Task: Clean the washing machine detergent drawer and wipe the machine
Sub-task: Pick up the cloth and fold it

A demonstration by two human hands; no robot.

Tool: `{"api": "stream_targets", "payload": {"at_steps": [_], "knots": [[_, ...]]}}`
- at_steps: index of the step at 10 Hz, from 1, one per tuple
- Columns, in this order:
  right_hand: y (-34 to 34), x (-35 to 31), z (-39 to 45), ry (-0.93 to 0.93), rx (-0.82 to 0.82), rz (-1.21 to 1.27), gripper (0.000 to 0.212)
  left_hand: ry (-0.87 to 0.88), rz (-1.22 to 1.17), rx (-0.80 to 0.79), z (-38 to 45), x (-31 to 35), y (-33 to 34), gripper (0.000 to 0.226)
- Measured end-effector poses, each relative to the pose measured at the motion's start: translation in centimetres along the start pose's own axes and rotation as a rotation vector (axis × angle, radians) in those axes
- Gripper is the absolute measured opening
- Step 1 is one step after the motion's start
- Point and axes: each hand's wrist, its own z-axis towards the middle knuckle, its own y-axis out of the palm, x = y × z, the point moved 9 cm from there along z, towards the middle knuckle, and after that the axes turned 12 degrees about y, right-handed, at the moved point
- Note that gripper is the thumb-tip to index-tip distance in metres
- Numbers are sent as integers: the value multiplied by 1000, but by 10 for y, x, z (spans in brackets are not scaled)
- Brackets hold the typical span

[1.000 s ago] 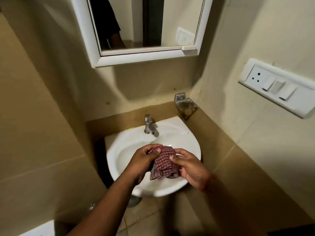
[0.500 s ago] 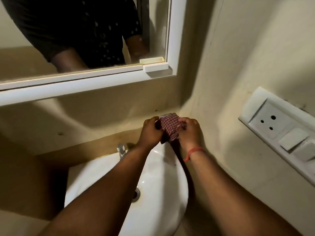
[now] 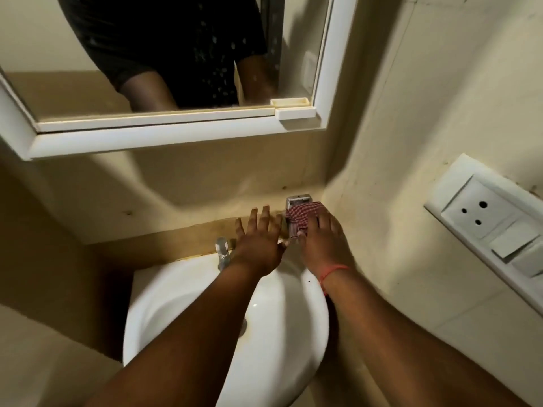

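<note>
A red-and-white checked cloth (image 3: 302,217) lies bunched on the metal soap holder (image 3: 297,200) fixed in the wall corner above the white basin (image 3: 293,318). My right hand (image 3: 321,245) rests on the cloth, fingers pressing it onto the holder. My left hand (image 3: 260,240) is just left of it, fingers spread, holding nothing, its thumb near the holder's edge. No washing machine or detergent drawer is in view.
A chrome tap (image 3: 223,254) stands at the basin's back rim. A white-framed mirror (image 3: 164,133) hangs above, reflecting a person's dark top and arms. A white socket and switch panel (image 3: 493,227) juts from the right wall. Beige tiled walls close in on both sides.
Both hands carried the cloth up from over the basin to the corner holder. My left hand has let go of it and spread open; my right hand still presses on it.
</note>
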Motion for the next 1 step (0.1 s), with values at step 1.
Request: {"api": "stream_targets", "payload": {"at_steps": [1], "knots": [[6, -15, -37, -69, -58, -59, 63, -7, 94, 22, -47, -4, -12, 70]]}}
